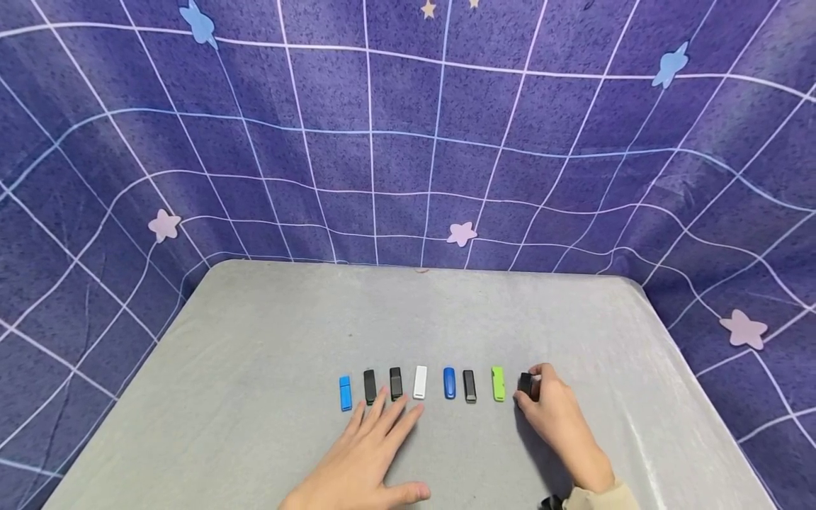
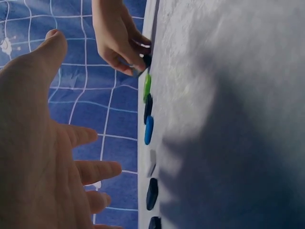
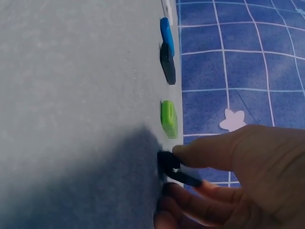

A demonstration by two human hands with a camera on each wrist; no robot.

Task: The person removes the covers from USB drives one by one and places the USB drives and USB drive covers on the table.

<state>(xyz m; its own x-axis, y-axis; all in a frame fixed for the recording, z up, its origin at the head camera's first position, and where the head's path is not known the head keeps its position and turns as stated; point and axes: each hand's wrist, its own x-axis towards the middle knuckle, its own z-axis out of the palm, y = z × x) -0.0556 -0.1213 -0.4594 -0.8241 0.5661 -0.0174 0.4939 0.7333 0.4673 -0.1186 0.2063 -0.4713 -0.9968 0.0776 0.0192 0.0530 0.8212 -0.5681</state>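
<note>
My right hand [image 1: 562, 418] pinches a small black USB flash drive [image 3: 169, 162] between thumb and fingers at the right end of a row. Beside it lies a lime-green drive [image 1: 498, 384], followed leftward by a black one [image 1: 469, 387] and a rounded blue one [image 1: 449, 383]. Further left come a white drive [image 1: 419, 382], two dark ones [image 1: 396, 383] and a bright blue one [image 1: 346, 393]. My left hand [image 1: 360, 457] is spread palm down, its fingertips close to the near ends of the dark and white drives.
The row lies across a table covered in grey cloth [image 1: 268, 340]. A purple-blue curtain [image 1: 395, 163] with a grid pattern and stars rises behind the table and along both sides. Light-coloured sleeve cloth [image 1: 605, 496] shows at the right wrist.
</note>
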